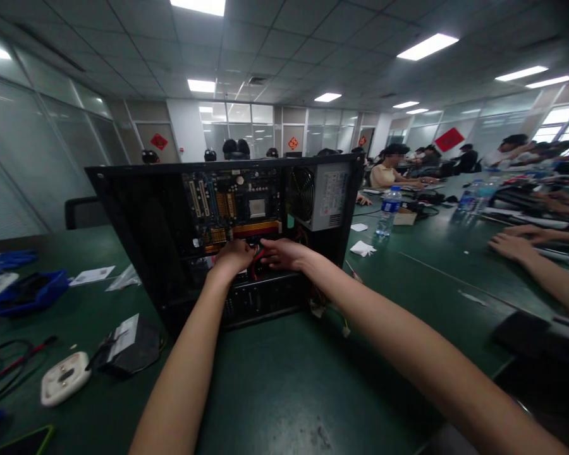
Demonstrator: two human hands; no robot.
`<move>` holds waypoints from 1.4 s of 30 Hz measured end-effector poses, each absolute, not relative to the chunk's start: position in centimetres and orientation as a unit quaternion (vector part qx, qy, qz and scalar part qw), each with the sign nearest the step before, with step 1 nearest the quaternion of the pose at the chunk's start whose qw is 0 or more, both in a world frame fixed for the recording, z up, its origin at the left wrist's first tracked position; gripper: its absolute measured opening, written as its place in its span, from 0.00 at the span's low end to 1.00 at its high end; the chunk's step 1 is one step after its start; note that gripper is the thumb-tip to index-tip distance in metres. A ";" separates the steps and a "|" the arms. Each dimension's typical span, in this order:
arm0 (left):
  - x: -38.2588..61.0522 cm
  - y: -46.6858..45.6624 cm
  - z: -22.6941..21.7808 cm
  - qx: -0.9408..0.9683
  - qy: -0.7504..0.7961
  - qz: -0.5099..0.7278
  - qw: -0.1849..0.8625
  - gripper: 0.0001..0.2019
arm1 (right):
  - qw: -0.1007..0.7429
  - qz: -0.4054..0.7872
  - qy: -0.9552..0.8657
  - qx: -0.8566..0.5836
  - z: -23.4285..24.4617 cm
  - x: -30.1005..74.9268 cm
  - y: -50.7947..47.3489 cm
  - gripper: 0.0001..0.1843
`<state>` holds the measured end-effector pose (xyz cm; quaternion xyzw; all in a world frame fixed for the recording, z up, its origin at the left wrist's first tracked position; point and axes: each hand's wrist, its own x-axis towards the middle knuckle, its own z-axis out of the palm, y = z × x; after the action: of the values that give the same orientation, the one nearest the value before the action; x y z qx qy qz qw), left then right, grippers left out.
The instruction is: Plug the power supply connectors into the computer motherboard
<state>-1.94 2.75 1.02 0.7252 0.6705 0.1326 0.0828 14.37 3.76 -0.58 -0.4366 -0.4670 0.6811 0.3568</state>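
Note:
A black computer case point(137, 234) stands on the green table with its open side facing me. Inside it are a motherboard point(220, 183) at the upper middle and a silver power supply point(332, 196) at the upper right. Both my hands reach into the case, below the board. My left hand point(236, 256) has its fingers curled at a bundle of thin cables point(255, 268), some of them red. Facing it, my right hand point(287, 254) holds its fingers stretched and apart, the tips close to the same cables. Where the cable ends sit is hidden.
Left on the table point(275, 379) are a black part with a white label point(130, 344), a white square object point(65, 378) and a blue tray point(42, 291). Loose connectors point(345, 330) hang at the case's lower right. A water bottle point(387, 213) and another person's hands point(516, 243) are right.

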 end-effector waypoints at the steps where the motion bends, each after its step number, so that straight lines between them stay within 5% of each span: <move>1: -2.0 2.8 1.0 0.721 0.675 0.138 0.082 0.19 | 0.356 0.689 -0.446 -0.446 -0.7 14.4 4.0 0.14; 14: -2.4 2.6 0.8 0.715 0.681 0.125 0.101 0.22 | 0.318 0.673 -0.398 -0.537 0.0 11.6 4.2 0.22; 42: -1.5 2.1 1.4 0.705 0.693 0.114 0.102 0.22 | 0.314 0.660 -0.412 -0.544 -0.6 11.1 5.6 0.20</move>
<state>-1.52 2.12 1.40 0.7045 0.6931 0.1137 0.1020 11.12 5.65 -0.61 -0.5435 -0.4122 0.6605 0.3138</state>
